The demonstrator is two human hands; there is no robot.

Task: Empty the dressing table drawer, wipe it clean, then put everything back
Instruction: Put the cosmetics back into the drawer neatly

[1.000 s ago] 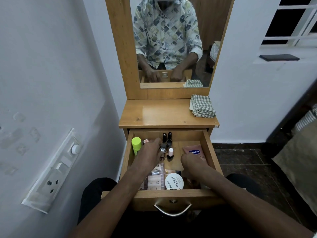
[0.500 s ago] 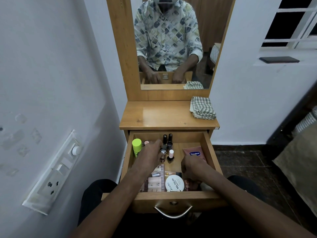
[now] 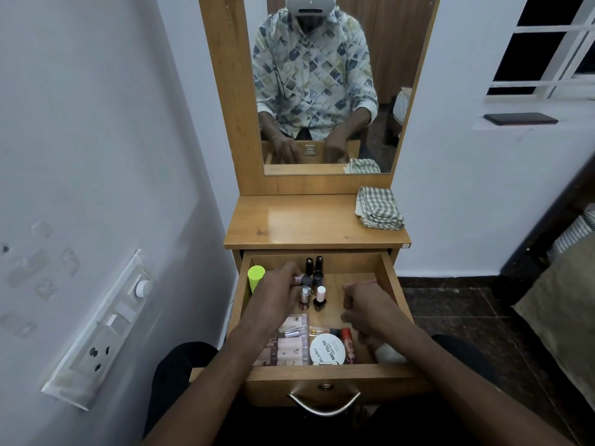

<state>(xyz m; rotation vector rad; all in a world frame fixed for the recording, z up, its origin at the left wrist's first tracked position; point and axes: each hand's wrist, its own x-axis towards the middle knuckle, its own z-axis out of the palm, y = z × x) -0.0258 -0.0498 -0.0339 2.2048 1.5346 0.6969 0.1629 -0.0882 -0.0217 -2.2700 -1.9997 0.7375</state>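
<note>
In the open, full drawer (image 3: 322,376) my left hand (image 3: 277,292) curls at the nail polish bottles (image 3: 314,268), my right hand (image 3: 367,309) curls nearby, and I cannot tell what either holds; I'd lift bottles upright onto the desk (image 3: 299,220).

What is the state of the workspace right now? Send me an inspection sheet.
Surface: wooden table top; drawer below it pulled open.
Job's things: folded cloth on the top's right rear corner; in the drawer, green-capped bottle, nail polish bottles, round white tin, pink packs, red tube.
Clutter: nothing seen.
Hands: left hand among the small bottles; right hand, fingers curled, over a pink tube; whether either grips anything cannot be told.
Cables: dark cord down the shirt, seen in the mirror.
Surroundings: switchboard on the left wall; window at right, dark flat thing on its sill.
</note>
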